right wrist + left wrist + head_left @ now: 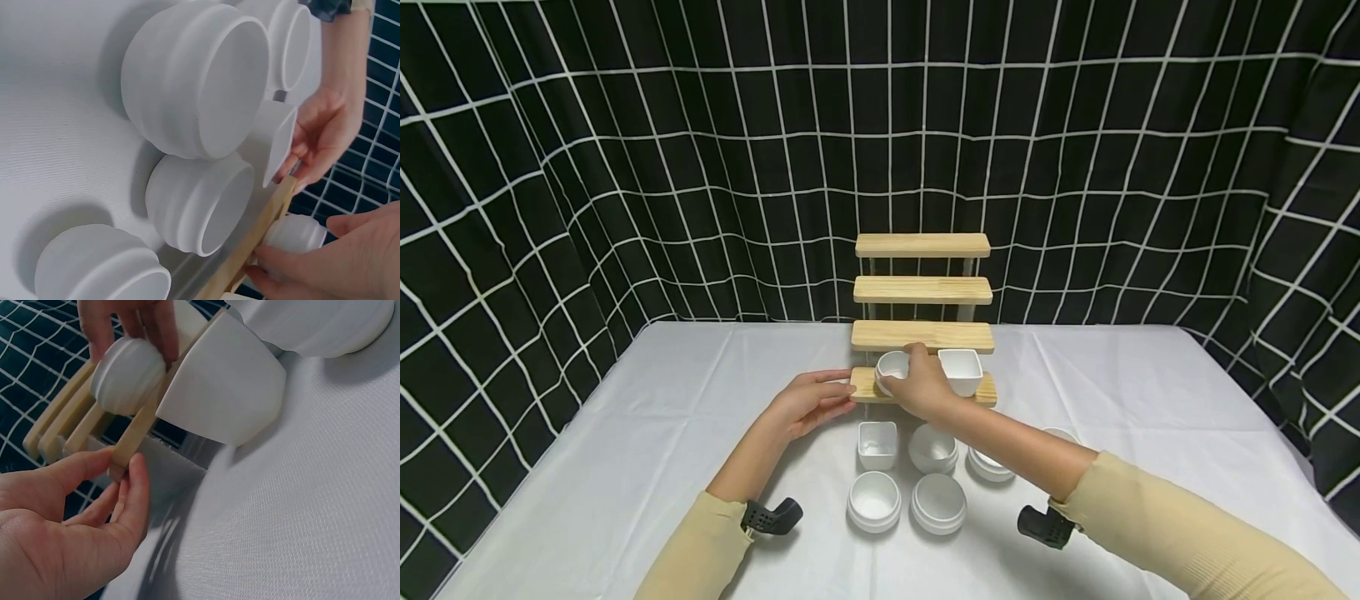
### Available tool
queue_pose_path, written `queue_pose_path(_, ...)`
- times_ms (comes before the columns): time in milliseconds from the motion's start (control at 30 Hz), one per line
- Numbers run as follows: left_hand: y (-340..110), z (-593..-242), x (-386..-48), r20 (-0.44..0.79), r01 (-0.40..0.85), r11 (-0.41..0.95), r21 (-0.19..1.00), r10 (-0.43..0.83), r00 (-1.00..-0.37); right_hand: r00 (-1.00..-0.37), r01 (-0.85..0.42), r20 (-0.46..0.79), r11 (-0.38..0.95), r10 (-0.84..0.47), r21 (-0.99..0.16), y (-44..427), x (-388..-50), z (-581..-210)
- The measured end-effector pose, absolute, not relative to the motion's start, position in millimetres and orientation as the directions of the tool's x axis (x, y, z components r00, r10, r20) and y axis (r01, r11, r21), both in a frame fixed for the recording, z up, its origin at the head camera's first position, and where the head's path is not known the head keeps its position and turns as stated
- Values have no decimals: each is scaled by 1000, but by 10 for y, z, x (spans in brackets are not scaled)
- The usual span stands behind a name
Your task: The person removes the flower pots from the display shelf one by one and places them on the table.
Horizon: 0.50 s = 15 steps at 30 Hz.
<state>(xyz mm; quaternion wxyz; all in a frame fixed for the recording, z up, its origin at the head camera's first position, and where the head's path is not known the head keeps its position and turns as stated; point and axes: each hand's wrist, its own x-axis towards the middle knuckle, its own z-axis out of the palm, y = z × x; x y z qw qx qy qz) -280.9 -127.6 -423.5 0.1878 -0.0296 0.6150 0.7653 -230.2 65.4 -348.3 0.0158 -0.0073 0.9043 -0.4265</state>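
Note:
My right hand (927, 390) grips a small round white bowl (892, 364) over the left half of the lowest wooden board (862, 386) of a stepped rack. In the right wrist view the thumb and fingers close round the bowl's sides (294, 234). Whether its base rests fully on the board cannot be told. Beside it, a square white bowl (961, 369) stands on the same board's right half, partly behind the hand. My left hand (811, 403) pinches the board's left end between thumb and fingers, clearly seen in the left wrist view (81, 519).
In front of the rack, several white bowls stand on the white cloth: one square (877, 446), the others round, such as the near left one (874, 502). My right forearm partly covers those at right. Higher boards (922, 289) rise behind, before a black gridded curtain (880, 125).

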Motion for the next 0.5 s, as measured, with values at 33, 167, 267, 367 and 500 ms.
queue_pose_path(33,-1277,-4234,-2806,-278,-325,-172,930,250,-928,-999,6,-25,633,-22,-774,651,-2303,-3487)
queue_pose_path(167,-1282,-4234,-2803,-278,-326,-174,929,251,-927,-999,31,-46,616,-8,-787,636,-2247,-3424)
queue_pose_path(267,-1282,-4246,-2814,-271,-321,-177,930,257,-927,-999,29,-39,625,-3,-780,627,-2226,-3407)
queue_pose_path(367,-1284,-4252,-2815,-266,-317,-179,931,262,-928,-1000,24,-30,633,2,-774,620,-2237,-3422)
queue_pose_path(500,-1285,-4249,-2801,-262,-316,-184,931,266,-928,-1000,13,-16,635,1,-772,613,-2269,-3468)
